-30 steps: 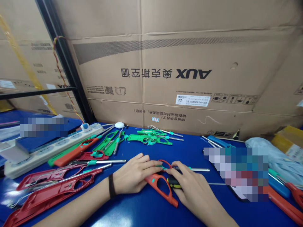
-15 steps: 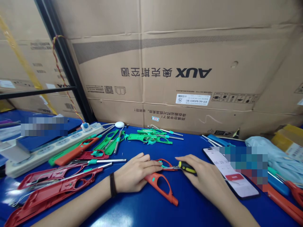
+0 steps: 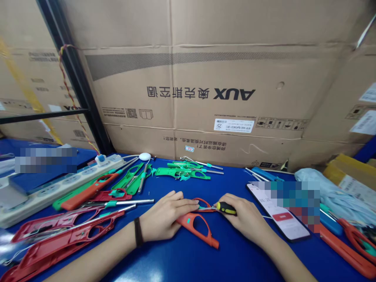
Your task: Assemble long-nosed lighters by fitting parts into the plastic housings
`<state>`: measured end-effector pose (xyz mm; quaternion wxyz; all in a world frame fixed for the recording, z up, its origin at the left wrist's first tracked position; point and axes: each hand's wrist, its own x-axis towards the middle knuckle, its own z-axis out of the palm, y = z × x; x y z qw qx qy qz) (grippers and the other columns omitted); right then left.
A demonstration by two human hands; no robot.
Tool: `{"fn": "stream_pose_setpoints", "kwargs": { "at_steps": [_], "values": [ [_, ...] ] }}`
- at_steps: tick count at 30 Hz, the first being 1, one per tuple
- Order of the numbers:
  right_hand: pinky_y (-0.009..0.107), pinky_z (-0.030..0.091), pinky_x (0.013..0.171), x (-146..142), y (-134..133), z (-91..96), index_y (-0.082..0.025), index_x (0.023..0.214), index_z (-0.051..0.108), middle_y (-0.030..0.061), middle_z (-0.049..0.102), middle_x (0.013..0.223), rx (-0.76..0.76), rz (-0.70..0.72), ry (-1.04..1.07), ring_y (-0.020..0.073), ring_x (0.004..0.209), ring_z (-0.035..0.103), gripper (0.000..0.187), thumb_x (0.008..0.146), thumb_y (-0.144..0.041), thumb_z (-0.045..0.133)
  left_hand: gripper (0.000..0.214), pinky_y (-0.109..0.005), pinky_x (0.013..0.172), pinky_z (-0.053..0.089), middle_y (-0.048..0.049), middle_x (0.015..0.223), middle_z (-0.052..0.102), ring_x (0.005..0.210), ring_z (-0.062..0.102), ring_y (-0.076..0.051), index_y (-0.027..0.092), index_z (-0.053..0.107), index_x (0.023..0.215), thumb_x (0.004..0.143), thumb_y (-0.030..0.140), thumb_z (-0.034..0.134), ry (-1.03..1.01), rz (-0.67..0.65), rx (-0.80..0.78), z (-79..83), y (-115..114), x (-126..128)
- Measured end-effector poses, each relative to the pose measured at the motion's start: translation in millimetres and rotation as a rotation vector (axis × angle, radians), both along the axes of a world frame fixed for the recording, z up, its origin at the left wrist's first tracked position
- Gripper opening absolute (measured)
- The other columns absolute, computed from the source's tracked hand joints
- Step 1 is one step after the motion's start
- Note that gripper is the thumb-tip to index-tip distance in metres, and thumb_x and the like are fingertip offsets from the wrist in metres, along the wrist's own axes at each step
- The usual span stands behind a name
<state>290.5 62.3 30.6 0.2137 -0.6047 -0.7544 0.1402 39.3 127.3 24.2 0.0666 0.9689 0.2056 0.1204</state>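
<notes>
My left hand (image 3: 169, 215) is closed on an orange lighter casing (image 3: 196, 227), whose looped trigger end sticks out toward me. Beyond it lies another orange casing piece with a trigger loop (image 3: 205, 201), with light green bits inside, touched by my left fingertips. In my right hand (image 3: 243, 215) is a small screwdriver with a black and yellow handle (image 3: 226, 208). Its metal shaft points left into that far loop; the very tip is hard to make out.
Opened red lighter casings (image 3: 67, 243) with metal tubes lie on the left, beside a white power strip (image 3: 70, 182). Several green lighter parts (image 3: 183, 173) sit at the back. A phone (image 3: 279, 215) and an orange lighter (image 3: 346, 248) are on the right. Cardboard (image 3: 190, 70) stands behind.
The camera view has shifted slightly to the right. My right fingers sit closer around the screwdriver handle. Both hands stay at the orange casing pieces.
</notes>
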Motion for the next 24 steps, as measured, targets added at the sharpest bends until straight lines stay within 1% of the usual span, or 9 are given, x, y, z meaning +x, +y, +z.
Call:
{"fn": "stream_pose_setpoints", "kwargs": {
  "at_steps": [5,8,11,15,17,19,22,24],
  "values": [
    [0.025,0.043,0.074,5,3,-1.3,-0.025,0.085,0.063,-0.0012,0.066,0.09,-0.004,0.062,0.034,0.0172,0.082,0.062,0.026,0.076,-0.006,0.047,0.059,-0.036,0.087,0.038,0.0027,0.132,0.054,0.102,0.049,-0.022,0.03,0.046,0.132,0.078,0.009,0.052,-0.001,0.016,-0.045,0.2,0,1],
    [0.025,0.044,0.08,7,1,-0.7,-0.026,0.091,0.064,-0.001,0.067,0.098,-0.007,0.1,0.029,0.0173,0.091,0.062,0.036,0.072,-0.001,0.047,0.061,-0.036,0.087,0.039,0.0038,0.133,0.053,0.103,0.049,-0.023,0.032,0.045,0.132,0.076,0.009,0.053,0.016,0.018,-0.061,0.4,0,0],
    [0.028,0.044,0.088,6,-3,1.0,-0.027,0.101,0.066,0.0,0.065,0.113,-0.008,0.122,-0.053,0.019,0.104,0.06,0.045,0.072,0.0,0.046,0.064,-0.037,0.086,0.04,0.0049,0.134,0.052,0.102,0.049,-0.023,0.033,0.045,0.133,0.074,0.007,0.052,0.033,0.028,-0.071,1.2,1,0],
    [0.032,0.047,0.087,-2,-8,6.4,-0.028,0.106,0.068,0.0019,0.063,0.12,-0.032,0.1,-0.219,0.0221,0.107,0.059,0.047,0.074,0.0,0.047,0.064,-0.038,0.087,0.041,0.0041,0.132,0.054,0.102,0.05,-0.024,0.033,0.047,0.132,0.074,0.006,0.052,0.025,0.025,-0.087,2.7,2,1],
    [0.034,0.049,0.085,-7,-7,9.0,-0.027,0.105,0.069,0.0032,0.062,0.122,-0.055,0.079,-0.275,0.0241,0.108,0.059,0.046,0.073,-0.001,0.049,0.063,-0.039,0.089,0.04,0.0022,0.131,0.055,0.103,0.051,-0.024,0.032,0.048,0.131,0.074,0.006,0.052,0.012,0.016,-0.094,3.0,3,1],
    [0.034,0.05,0.086,-9,-6,10.1,-0.026,0.102,0.07,0.004,0.063,0.122,-0.05,0.058,-0.297,0.0249,0.109,0.058,0.045,0.07,0.0,0.05,0.061,-0.041,0.094,0.038,0.001,0.131,0.055,0.105,0.051,-0.024,0.031,0.049,0.13,0.074,0.006,0.052,0.001,0.011,-0.098,3.4,3,1],
    [0.035,0.047,0.092,-9,-5,9.0,-0.025,0.096,0.07,0.0027,0.064,0.119,0.013,0.067,-0.269,0.023,0.107,0.059,0.043,0.07,0.002,0.048,0.059,-0.046,0.1,0.033,0.0012,0.129,0.057,0.106,0.053,-0.025,0.031,0.051,0.128,0.074,0.007,0.053,-0.011,0.013,-0.117,5.3,0,1],
    [0.037,0.045,0.095,-7,-7,8.0,-0.026,0.094,0.07,0.0004,0.065,0.118,0.046,0.085,-0.244,0.0221,0.106,0.059,0.044,0.07,0.002,0.046,0.059,-0.047,0.1,0.034,0.0011,0.125,0.06,0.104,0.054,-0.024,0.031,0.05,0.128,0.074,0.008,0.053,-0.023,0.009,-0.132,7.1,-4,1]
  ]
}}
